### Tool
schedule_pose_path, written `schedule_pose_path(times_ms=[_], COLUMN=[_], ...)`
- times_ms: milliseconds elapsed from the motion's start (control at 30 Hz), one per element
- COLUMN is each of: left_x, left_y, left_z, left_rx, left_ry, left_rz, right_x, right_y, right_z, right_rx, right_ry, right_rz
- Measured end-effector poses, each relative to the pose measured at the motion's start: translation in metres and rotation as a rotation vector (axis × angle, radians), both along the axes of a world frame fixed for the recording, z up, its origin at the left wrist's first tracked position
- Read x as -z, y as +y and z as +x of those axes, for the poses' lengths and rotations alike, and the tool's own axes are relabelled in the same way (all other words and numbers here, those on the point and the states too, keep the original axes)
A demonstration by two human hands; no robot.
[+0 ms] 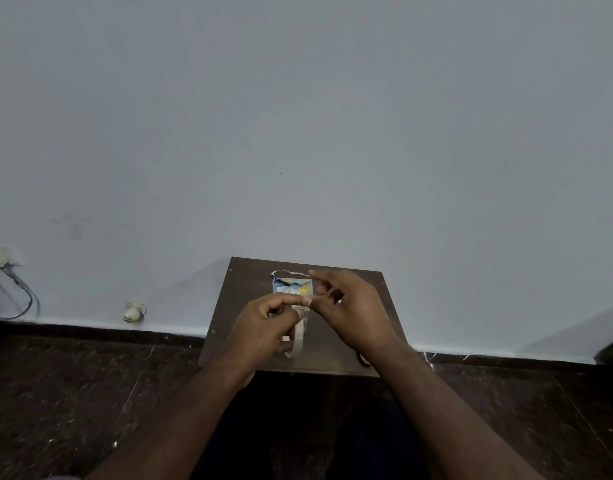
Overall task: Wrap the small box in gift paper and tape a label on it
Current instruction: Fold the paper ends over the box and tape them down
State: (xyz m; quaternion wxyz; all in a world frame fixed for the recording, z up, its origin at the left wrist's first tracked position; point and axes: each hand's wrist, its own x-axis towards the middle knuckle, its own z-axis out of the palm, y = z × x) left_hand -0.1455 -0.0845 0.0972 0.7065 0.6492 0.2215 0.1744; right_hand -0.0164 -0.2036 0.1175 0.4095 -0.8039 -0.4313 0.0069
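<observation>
While left hand (263, 323) grips tape ring (297, 336) | right hand (346, 306) pinches its strip | glossy wrapped box (291, 287) beyond

Head view, down, perhaps slightly forward.

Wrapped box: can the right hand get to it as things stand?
Probably yes. The wrapped box lies on the board just beyond the right hand, with nothing between them. But that hand is pinching the tape end, with the left hand on the tape roll, so it must let go first.

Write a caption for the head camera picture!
Left hand holds a tape roll; right hand pulls tape above the wrapped box.
</observation>
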Motion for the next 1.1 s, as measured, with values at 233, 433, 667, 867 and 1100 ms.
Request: schedule_pose_path(times_ms=[233,433,667,867,1100], left_x=[-0.006,-0.006,-0.003,-0.001,0.004], left_y=[0.001,0.003,0.006,0.009,0.010], left_z=[-0.002,-0.002,-0.001,-0.002,-0.001], left_rx=[-0.006,-0.003,-0.051,-0.043,0.000], left_ry=[-0.001,0.000,-0.021,-0.008,-0.034], left_rz=[-0.114,-0.150,-0.167,-0.181,-0.158], right_x=[0.034,0.041,0.052,0.048,0.046], right_y=[-0.005,0.004,0.011,0.012,0.007], right_z=[0.001,0.003,0.000,0.001,0.006], right_rx=[-0.268,-0.322,-0.302,-0.295,-0.301], right_ry=[0.599,0.623,0.696,0.785,0.759], right_rz=[-0.030,0.017,0.023,-0.004,-0.032])
